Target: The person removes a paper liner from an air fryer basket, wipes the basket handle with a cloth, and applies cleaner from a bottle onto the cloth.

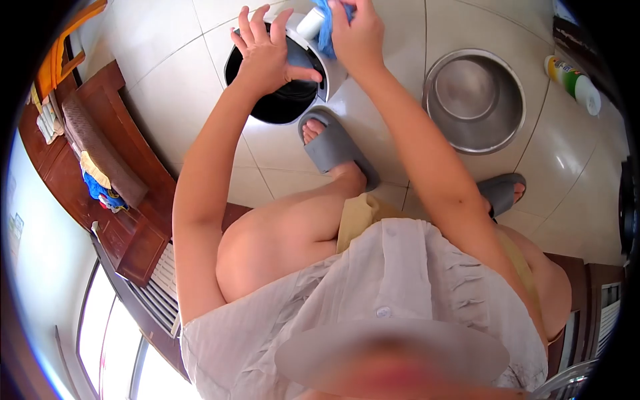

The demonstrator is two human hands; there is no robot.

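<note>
A white rounded appliance or container (337,79) with a dark, hollow inside sits on the tiled floor at the top of the view; its exact kind I cannot tell. Over its opening is my left hand (267,59), fingers spread, thumb near the white rim; whether it touches is unclear. My right hand (360,41) is closed on a blue cloth (326,33), which lies against a white cylindrical part (310,24) of the container. The cloth's upper end is cut off by the frame edge.
A steel pot (475,100) stands on the floor to the right, beyond it a green-and-white canister (573,85) lying down. Grey slippers (340,150) are on my feet. At left are a dark wooden bench (127,120) with folded cloths and an orange stool (60,57).
</note>
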